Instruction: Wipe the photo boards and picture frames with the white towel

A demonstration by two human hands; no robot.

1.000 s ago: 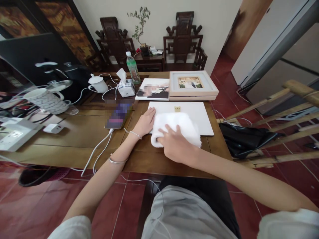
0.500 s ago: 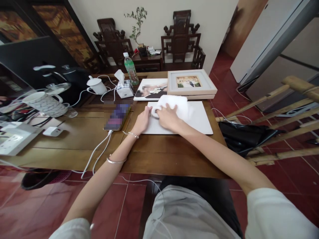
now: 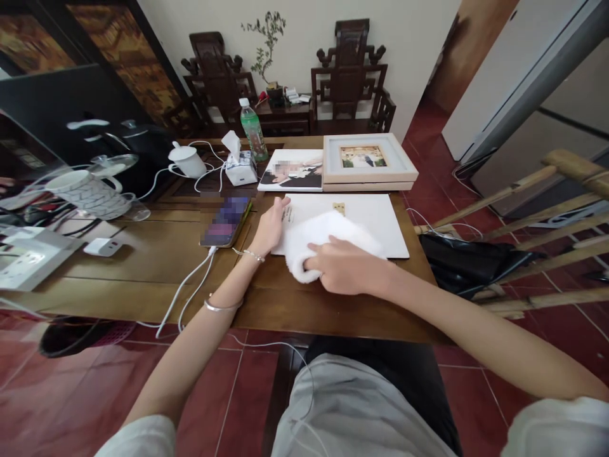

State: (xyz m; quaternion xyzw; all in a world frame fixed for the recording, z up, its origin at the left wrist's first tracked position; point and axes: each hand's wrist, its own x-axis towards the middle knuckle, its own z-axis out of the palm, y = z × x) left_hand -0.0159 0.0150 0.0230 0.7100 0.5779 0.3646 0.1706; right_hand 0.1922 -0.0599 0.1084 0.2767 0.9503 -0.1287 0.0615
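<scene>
Toward the near edge of a white board [image 3: 380, 219], a white cloth [image 3: 340, 225] has been drawn back from the far side, where it was seen half a second ago, and the right hand [image 3: 349, 266] has been brought back with it. The cloth's rolled near fold is gripped by that hand's curled fingers, and the near edge of the board is overlapped. By the left hand [image 3: 269, 230], turned on its side, the board's left edge is met; whether that edge is gripped cannot be told. The board is laid flat on a wooden table [image 3: 304, 308], and a small gold-coloured fitting [image 3: 339, 207] is left uncovered beyond the cloth. To the left, a phone [image 3: 226, 222] is plugged into a white cable [image 3: 190, 276]. Just beyond the board, a photo panel [image 3: 291, 171] and a framed picture [image 3: 368, 162] are set side by side. Farther left, a tissue box [image 3: 241, 168] and a green-labelled bottle [image 3: 254, 133] are placed together. Against the wall, a potted plant [image 3: 275, 94] is flanked by two carved chairs [image 3: 349, 70].
</scene>
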